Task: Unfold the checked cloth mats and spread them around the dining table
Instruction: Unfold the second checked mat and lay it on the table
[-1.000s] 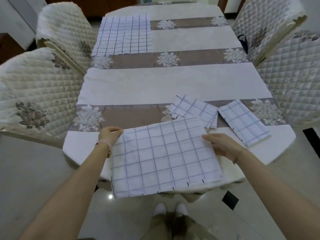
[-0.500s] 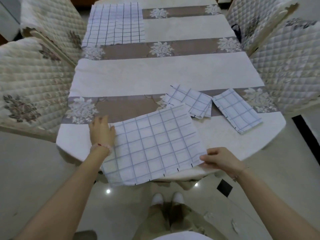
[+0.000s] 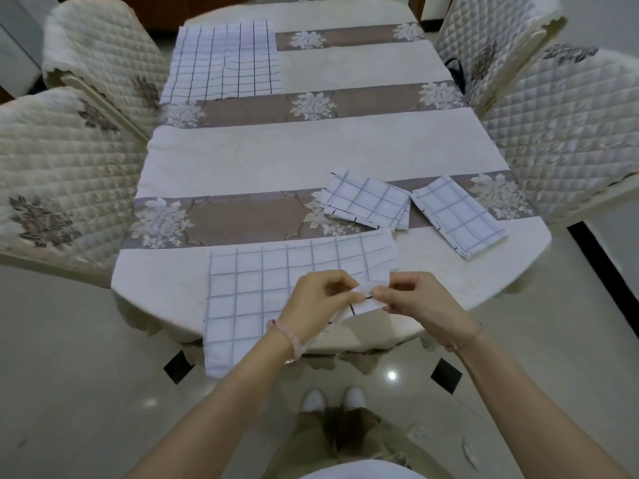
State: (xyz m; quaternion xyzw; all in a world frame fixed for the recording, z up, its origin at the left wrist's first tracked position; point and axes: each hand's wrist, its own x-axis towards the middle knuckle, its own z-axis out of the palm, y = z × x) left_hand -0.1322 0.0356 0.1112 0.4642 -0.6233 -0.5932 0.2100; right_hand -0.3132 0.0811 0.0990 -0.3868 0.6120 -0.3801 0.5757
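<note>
Tablecloth-covered dining table [image 3: 311, 150] runs away from your hands, cream with brown flowered bands across it. Quilted chairs flank it: the left chair [image 3: 62, 188] stands out past your left hand and the right chair [image 3: 567, 133] out past your right, each with another chair beyond it.

Far ahead of your left hand, on the table's far part, the spread mat [image 3: 224, 60] lies flat and fully open. The near mat [image 3: 276, 281] sits right under and in front of your hands, only partly unfolded, and its near edge hangs over the table's edge toward you.

Just beyond your right hand lie two folded mats, side by side with their corners almost meeting. The first folded mat [image 3: 366, 202] is just past the far right corner of the near mat. The second folded mat [image 3: 456, 216] lies slanted, farther out to your right.

Your left hand [image 3: 318, 302] and right hand [image 3: 418, 302] are close together, fingers curled. Both pinch a raised corner of the near mat between thumb and fingertips, and that corner is lifted off the table.

Below your hands, your white shoes [image 3: 332, 399] stand on the pale tiled floor. You wear a pink bead bracelet [image 3: 294, 340] on your left wrist and a thin chain [image 3: 463, 340] on your right.
</note>
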